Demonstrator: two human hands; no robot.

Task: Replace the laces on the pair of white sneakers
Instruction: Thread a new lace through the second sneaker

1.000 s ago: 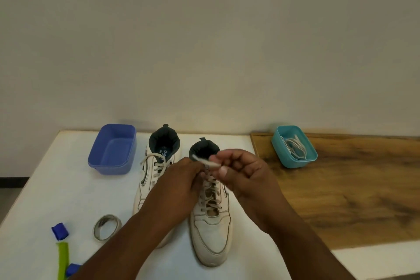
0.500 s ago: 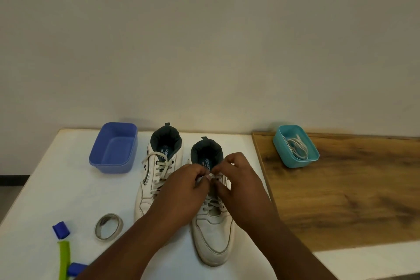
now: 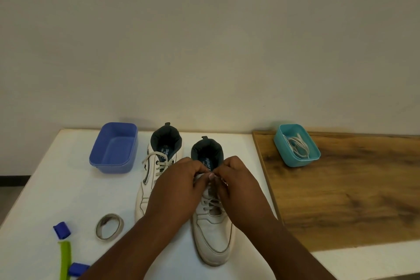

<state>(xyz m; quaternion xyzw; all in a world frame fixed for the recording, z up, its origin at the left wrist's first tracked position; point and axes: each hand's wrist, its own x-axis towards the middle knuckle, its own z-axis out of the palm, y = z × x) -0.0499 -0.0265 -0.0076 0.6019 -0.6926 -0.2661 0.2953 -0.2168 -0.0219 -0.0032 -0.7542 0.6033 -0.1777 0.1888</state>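
**Both hands working the lace at the top of the right sneaker**

The right sneaker (image 3: 212, 237) is lying on the white table (image 3: 56, 188), its long axis running near to far, toe pointing near and dark collar opening facing far. Its lace (image 3: 210, 203) is crossing the lower eyelets; at the upper eyelets the left hand (image 3: 176, 191) and right hand (image 3: 238, 188) are meeting, fingers curled and pinching the lace between them. The exact strand each one is pinching is hidden by the fingers.

The left sneaker (image 3: 156, 166) is standing just beside it, parallel, toe also near, lace loose over its tongue, partly covered by the left forearm.

A blue tub (image 3: 114, 149) is sitting left of the sneakers. A teal tub (image 3: 296, 144) holding white laces (image 3: 297, 146) is resting far right on the wooden board (image 3: 352, 200). A tape ring (image 3: 109, 226) is lying near left, with a green strip (image 3: 64, 259) and blue pieces (image 3: 62, 230) beyond it.
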